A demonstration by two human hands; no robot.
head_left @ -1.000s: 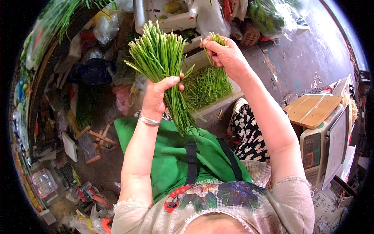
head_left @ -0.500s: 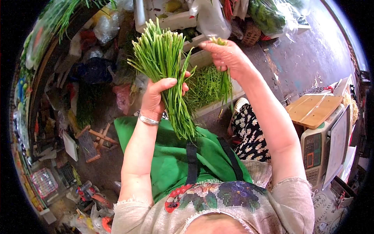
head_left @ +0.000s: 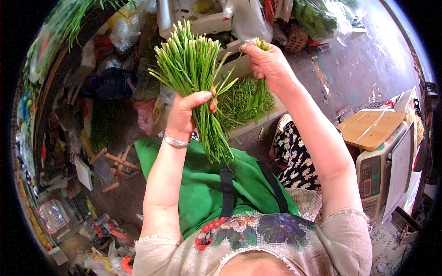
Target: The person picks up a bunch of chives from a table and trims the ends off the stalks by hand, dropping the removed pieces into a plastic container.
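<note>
A thick bunch of green stalks is gripped by my left hand, its pale cut ends fanned out at the top and its thin leaves hanging over the green apron. My right hand pinches a small bundle of the same stalks to the right of the bunch. The lower part of that small bundle hangs over a white foam box, where loose green stalks and leaves lie. A few stray stalks stick out of the bunch toward my right hand.
A scale with a wooden board on it stands at the right. Another white box is at the top, near bagged greens. A small wooden stool and plastic bags are on the left.
My right hand has moved slightly away and back with its small bundle over the box. The bunch in my left hand has shifted a little, and stray stalks at its right side have spread.
</note>
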